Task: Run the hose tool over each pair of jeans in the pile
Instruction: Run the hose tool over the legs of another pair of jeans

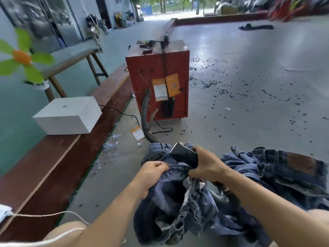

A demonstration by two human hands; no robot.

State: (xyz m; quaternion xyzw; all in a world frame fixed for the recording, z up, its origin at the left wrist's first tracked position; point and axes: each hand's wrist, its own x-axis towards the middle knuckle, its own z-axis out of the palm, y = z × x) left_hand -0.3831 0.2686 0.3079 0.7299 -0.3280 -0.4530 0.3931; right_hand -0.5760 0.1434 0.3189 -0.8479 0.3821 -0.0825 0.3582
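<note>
Both hands on crumpled dark-blue denim jeans [179,202].
Left hand [151,173] fingers pinch waistband; right hand [207,165] fingers grip flat black hose nozzle [183,153] against denim.

We list: grey concrete floor [249,82], right and centre; green floor [16,111], left; red-brown border [53,168], lower left; wooden bench [74,59], upper left; glass doors [44,18], top left; daylight and trees, top centre.
</note>
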